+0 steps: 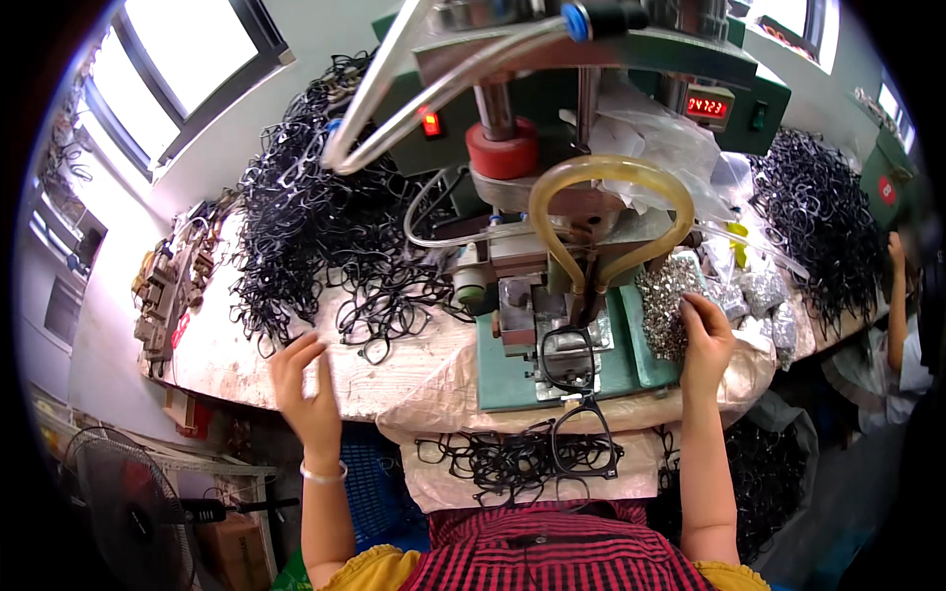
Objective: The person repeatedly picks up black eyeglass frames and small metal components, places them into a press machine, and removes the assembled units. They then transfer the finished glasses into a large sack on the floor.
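My left hand (307,394) is raised over the table's front left edge with its fingers spread and nothing in them. Just beyond its fingertips lie loose black eyeglass frames (376,347). My right hand (708,347) is at the right side of a heap of small silvery metal parts (668,300). Its thumb and fingers are pinched together; what they hold, if anything, is too small to make out. Between my hands, one black eyeglass frame (589,445) rests at the press (517,340), one lens opening against the metal fixture and the other hanging toward my lap.
A large mound of black frames (305,197) rises at the back left, another (818,217) at the right. More frames (512,458) lie on the cloth over my lap. A yellowish hose loop (611,165) overhangs the fixture. A fan (128,512) stands lower left. Another person's arm (897,295) shows far right.
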`<state>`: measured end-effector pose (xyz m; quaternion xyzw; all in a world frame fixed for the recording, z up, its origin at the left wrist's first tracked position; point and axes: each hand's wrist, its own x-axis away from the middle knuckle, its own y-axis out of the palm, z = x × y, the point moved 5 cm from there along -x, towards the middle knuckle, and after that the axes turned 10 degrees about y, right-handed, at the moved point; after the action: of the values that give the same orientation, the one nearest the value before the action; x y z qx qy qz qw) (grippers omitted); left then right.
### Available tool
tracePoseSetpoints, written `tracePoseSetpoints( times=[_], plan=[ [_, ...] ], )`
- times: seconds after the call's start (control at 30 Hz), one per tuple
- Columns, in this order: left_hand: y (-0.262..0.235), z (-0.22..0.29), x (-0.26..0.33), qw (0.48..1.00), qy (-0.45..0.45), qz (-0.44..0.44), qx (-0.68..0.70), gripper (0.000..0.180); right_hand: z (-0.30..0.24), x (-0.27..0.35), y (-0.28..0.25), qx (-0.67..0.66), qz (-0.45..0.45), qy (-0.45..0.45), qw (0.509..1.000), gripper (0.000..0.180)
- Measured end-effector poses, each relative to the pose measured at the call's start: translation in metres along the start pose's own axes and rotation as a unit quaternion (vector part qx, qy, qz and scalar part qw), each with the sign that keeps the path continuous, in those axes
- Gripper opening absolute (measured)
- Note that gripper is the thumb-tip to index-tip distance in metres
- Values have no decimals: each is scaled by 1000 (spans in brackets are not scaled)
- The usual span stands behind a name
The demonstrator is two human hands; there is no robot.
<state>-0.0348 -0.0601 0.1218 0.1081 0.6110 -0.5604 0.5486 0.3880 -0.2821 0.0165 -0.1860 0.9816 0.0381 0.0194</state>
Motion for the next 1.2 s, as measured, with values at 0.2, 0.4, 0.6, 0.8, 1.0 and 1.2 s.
tracePoseSetpoints(
  times=[0.2,0.4,0.6,0.8,1.0,1.2],
  plan=[
    [75,-14,-6,964,136,-223,-50,16,-21,-7,55,16,-111,-46,993,13],
    [138,-75,64,983,14,-178,-27,21,-13,12,15,113,-45,-84,989,11],
    [132,-19,54,971,17,-237,32,16,-31,44,-15,129,-67,-46,988,11],
    [110,23,12,990,-62,-123,11,14,-95,53,77,109,-185,-233,948,10],
    [106,17,54,882,-245,44,401,13,-70,63,96,-29,-169,-83,982,29],
    [42,122,-57,855,76,120,499,11,-81,67,106,-125,-238,-2,963,43]
  ],
)
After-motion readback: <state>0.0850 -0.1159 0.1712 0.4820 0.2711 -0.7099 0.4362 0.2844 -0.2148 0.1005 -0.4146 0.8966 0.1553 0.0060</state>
